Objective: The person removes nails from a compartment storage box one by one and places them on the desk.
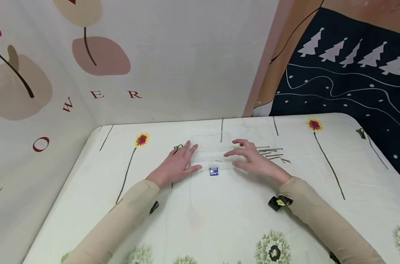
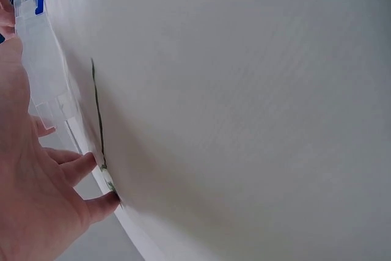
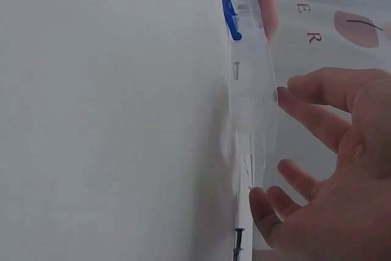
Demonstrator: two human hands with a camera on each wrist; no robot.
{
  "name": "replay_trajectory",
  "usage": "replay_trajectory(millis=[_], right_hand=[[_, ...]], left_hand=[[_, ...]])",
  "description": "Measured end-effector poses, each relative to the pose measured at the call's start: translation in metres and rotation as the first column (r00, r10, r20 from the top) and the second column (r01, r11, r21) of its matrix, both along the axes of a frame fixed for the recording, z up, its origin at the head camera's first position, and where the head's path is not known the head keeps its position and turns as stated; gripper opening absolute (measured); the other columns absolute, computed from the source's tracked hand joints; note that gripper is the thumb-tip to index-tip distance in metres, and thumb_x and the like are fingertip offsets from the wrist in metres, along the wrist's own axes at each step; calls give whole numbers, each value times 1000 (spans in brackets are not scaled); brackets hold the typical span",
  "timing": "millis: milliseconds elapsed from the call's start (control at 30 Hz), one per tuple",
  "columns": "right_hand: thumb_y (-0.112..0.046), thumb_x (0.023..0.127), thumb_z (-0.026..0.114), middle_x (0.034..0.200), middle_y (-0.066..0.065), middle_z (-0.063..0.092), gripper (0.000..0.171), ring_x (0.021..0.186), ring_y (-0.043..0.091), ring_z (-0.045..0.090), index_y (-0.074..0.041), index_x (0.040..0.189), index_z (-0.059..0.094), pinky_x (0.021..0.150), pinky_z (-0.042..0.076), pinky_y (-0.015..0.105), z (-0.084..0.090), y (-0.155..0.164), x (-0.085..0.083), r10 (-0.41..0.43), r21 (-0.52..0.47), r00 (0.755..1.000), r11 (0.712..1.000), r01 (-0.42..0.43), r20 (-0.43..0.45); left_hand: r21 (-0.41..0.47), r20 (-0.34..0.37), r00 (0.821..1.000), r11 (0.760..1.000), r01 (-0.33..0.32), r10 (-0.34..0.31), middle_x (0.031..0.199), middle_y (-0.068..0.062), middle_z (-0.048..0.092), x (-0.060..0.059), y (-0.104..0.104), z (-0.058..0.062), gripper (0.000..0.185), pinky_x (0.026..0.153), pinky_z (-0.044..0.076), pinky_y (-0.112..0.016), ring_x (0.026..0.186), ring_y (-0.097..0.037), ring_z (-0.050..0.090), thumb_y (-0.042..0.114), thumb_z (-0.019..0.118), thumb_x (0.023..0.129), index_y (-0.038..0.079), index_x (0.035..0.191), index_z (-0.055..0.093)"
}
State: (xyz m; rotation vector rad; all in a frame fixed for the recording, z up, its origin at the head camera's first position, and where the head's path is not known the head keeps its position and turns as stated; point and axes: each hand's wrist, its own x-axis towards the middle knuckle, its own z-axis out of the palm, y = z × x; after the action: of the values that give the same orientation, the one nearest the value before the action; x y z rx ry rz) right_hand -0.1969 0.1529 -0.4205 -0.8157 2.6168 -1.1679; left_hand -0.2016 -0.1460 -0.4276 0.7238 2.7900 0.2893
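Note:
A clear plastic box [image 1: 204, 160] lies on the white floral cloth with its lid [image 1: 210, 141] folded back on the far side. Its blue latch [image 1: 214, 171] hangs at the near edge, and a small nail [image 1: 218, 161] shows inside. Against the box's left side my left hand [image 1: 178, 163] lies with fingers spread and straight, holding nothing. My right hand [image 1: 249, 158] hovers at the right side, its fingers loosely bent, with nothing in them. In the right wrist view, the right hand's fingertips [image 3: 285, 97] come right up to the box wall [image 3: 255, 77].
Several loose nails [image 1: 274, 151] are scattered on the cloth right of my right hand. A small green and yellow thing [image 1: 178, 146] is partly hidden behind the left hand. A printed wall cloth [image 1: 186, 73] hangs behind the table, with a dark tree-patterned cloth [image 1: 345, 80] at right.

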Motion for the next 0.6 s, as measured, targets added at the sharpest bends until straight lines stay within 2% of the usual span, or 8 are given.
replay_trajectory(millis=[100, 233, 467, 600], right_hand=[[-8, 90, 63, 150, 15, 29, 28, 135, 40, 20, -14, 116, 71, 102, 23, 63, 1, -4, 1, 17, -9, 1000, 1000, -17, -8], [-9, 90, 64, 152, 15, 28, 28, 136, 42, 19, -15, 116, 72, 102, 22, 64, 1, -8, 1, 49, 6, 998, 999, -48, -34], [-16, 90, 64, 154, 19, 25, 34, 135, 47, 20, -11, 124, 68, 102, 18, 68, -2, -14, 1, 119, 132, 992, 985, -114, -28], [-19, 91, 63, 154, 17, 25, 33, 135, 46, 20, -13, 123, 68, 100, 17, 71, -2, -17, 1, 112, 170, 994, 979, -109, -10]], left_hand=[[0, 6, 1000, 1000, 0, 0, 159, -17, 13, 0, 0, 0, 83, 113, 13, -54, 145, -29, 15, 61, 42, 96, 11, 156, 14], [3, 7, 1000, 1000, 3, -3, 159, -16, 17, 0, 0, 0, 83, 113, 12, -54, 144, -28, 17, 61, 42, 96, 12, 156, 12], [20, 4, 1000, 1000, 22, -22, 158, -15, 19, 1, -1, 1, 78, 113, 11, -55, 144, -28, 19, 59, 43, 96, 20, 157, 12], [10, 6, 1000, 1000, 17, -17, 158, -14, 19, 0, -1, 1, 78, 113, 11, -55, 144, -27, 18, 61, 42, 96, 23, 157, 12]])
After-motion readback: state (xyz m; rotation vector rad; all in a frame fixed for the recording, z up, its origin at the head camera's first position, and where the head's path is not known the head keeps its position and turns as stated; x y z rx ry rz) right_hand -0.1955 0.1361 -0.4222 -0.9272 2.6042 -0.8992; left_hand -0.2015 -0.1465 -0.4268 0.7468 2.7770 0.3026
